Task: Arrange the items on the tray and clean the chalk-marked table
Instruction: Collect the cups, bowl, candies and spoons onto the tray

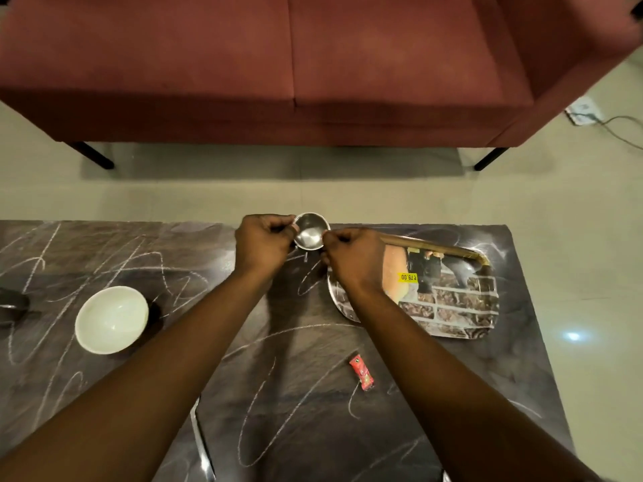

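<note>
- The small round steel bowl point(310, 234) is held at frame centre, over the far edge of the dark chalk-scribbled table point(295, 405). Contact with the table cannot be told.
- Its left rim is pinched by the curled fingers of the left hand point(264, 241), its right rim by those of the right hand point(355, 259).
- The rectangular picture-printed tray point(459, 307), with a yellow price sticker, is seen right of centre, just beside the steel bowl.
- The round white ceramic bowl point(112, 320) is seen at left.
- The small red sachet point(362, 372) is seen below the tray, apart from it.

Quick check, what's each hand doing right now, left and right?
Left hand: fingers curled, pinching the rim of the small steel bowl.
Right hand: fingers curled, pinching the same bowl's opposite rim.
</note>
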